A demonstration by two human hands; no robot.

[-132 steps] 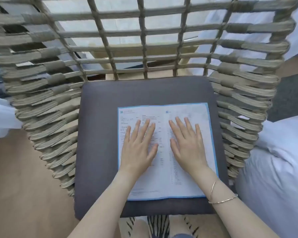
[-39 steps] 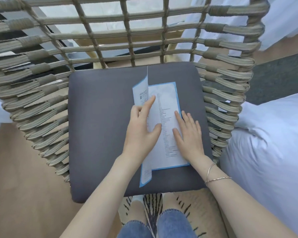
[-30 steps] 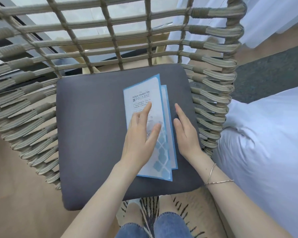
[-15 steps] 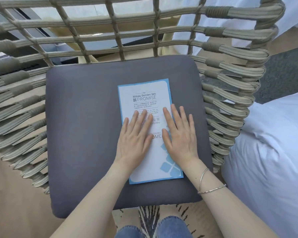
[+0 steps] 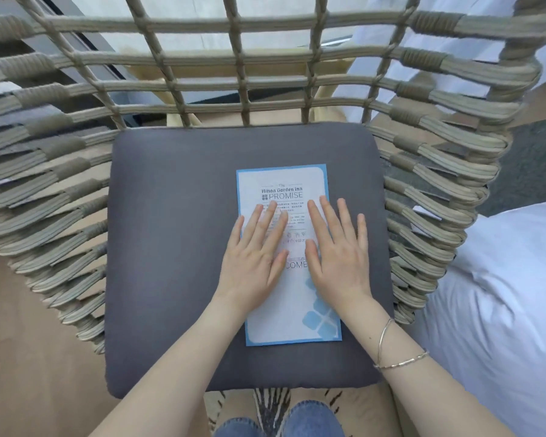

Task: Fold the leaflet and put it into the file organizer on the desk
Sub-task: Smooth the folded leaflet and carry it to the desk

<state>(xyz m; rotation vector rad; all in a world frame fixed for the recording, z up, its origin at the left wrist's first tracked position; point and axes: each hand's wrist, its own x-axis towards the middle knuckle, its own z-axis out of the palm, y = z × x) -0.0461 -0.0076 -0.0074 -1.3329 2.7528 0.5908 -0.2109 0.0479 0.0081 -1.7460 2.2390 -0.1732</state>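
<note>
The leaflet (image 5: 282,184), white with a blue border and printed text, lies folded shut on the grey seat cushion (image 5: 171,247) of a woven chair, cover side up. My left hand (image 5: 254,257) rests flat on its left half, fingers spread. My right hand (image 5: 338,253) lies flat on its right half, also with fingers apart, and the little finger reaches past the paper's right edge. Both palms press down on the paper and neither grips it. No file organizer or desk is in view.
The rope-woven chair back and arms (image 5: 240,58) curve around the cushion on three sides. A white bed (image 5: 501,294) sits close on the right. Wooden floor (image 5: 29,357) lies on the left, and my knees in jeans (image 5: 278,419) show below.
The open leaflet was folded over from left to right into a narrow closed panel. Both hands then came to lie flat on it and have slid slightly toward its top.
</note>
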